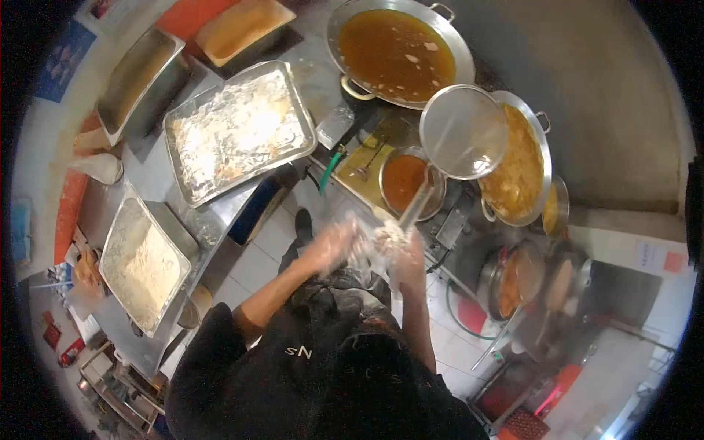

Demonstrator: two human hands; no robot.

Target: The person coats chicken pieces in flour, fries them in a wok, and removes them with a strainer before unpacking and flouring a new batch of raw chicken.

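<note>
A round fine-mesh strainer (pixel 465 132) extends over the stove, overlapping the rims of two oil pans. Its handle runs down to my right hand (pixel 402 248), whose flour-caked fingers look closed around the end. White clumps on those knuckles hide part of the grip. My left hand (pixel 336 246), also floury, is smeared by motion just beside the right one, and its fingers cannot be made out. Beyond the hands sits a bowl of reddish-brown liquid (pixel 403 183), partly covered by the strainer's handle.
A wide pan of brown oil (pixel 392 55) and a pan of frothy yellow oil (pixel 517 169) stand on the stove. To the left, a metal counter holds a floury tray (pixel 238 132), a deep flour container (pixel 147 271) and two deep metal pans (pixel 139 81). A green hose (pixel 328 170) hangs nearby.
</note>
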